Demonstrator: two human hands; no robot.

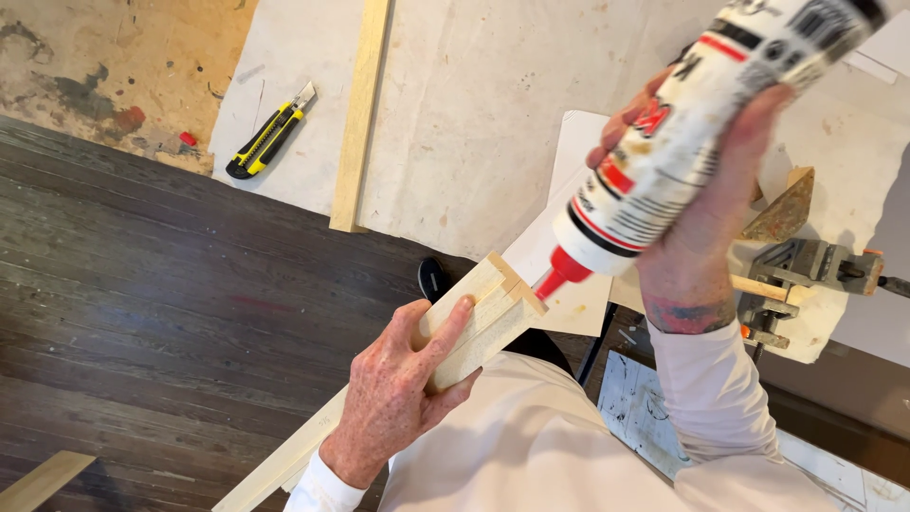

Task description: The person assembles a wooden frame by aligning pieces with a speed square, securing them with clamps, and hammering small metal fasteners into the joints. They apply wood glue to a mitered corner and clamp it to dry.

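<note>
Head view showed my left hand (393, 384) wrapped around a long pale wooden strip with a notched end (474, 318), thumb pressed along its upper face and the other fingers curled beneath it, holding it slanted above the dark plank floor (161, 303). My right hand (706, 204) gripped a white plastic glue bottle with a red nozzle (664, 152), fingers closed tight round its body, tipped downward so the red tip sat just beside the strip's notched end. A yellow and black utility knife (270, 133) lay well apart on a pale sheet (455, 114), near a thin light wooden batten (360, 114). A grey metal clamp (806, 270) sat beyond my right wrist
</note>
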